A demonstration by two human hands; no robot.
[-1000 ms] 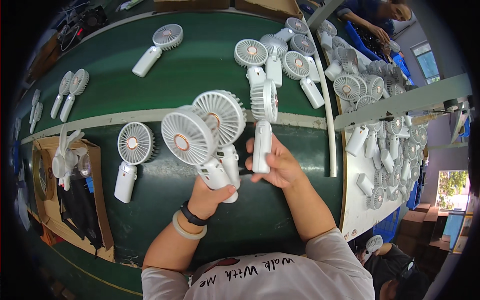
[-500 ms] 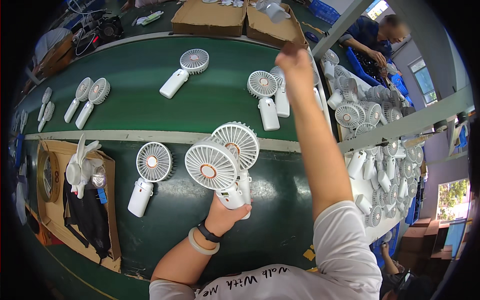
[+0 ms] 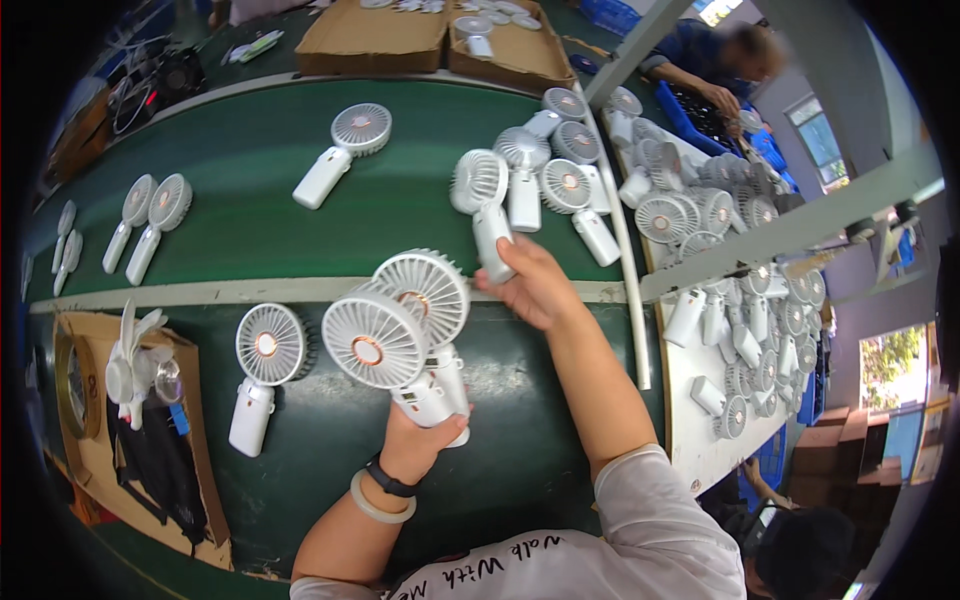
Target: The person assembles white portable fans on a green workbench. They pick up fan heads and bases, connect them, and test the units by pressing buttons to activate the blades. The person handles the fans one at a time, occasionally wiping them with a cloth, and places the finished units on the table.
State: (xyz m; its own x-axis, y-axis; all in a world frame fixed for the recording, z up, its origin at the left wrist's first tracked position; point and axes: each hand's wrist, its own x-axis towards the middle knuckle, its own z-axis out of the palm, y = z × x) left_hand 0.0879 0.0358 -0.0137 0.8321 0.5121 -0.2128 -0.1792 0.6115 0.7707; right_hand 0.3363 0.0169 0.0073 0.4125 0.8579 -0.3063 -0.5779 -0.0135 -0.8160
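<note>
Holding two fans [image 3: 375,345] over the near table [image 3: 510,470], the left hand [image 3: 418,440] is closed round their handles; the right hand [image 3: 540,285], back from the far side, now grips a third fan [image 3: 484,200] by the belt [image 3: 420,200], occupying both hands; near left, a carton [image 3: 204,430] holds black cloth [image 3: 165,480]; a far carton [image 3: 512,77] holds another fan [image 3: 478,46].

Our head-worn fisheye, the left of a pair, looking down.
We look forward over the green workbench [image 3: 510,400] from close above its near side: our shirt [image 3: 560,565] fills the bottom, our left hand [image 3: 425,435] and right hand [image 3: 535,285] sit near mid-view, and the green belt's [image 3: 240,150] far edge bows across the top.
</note>
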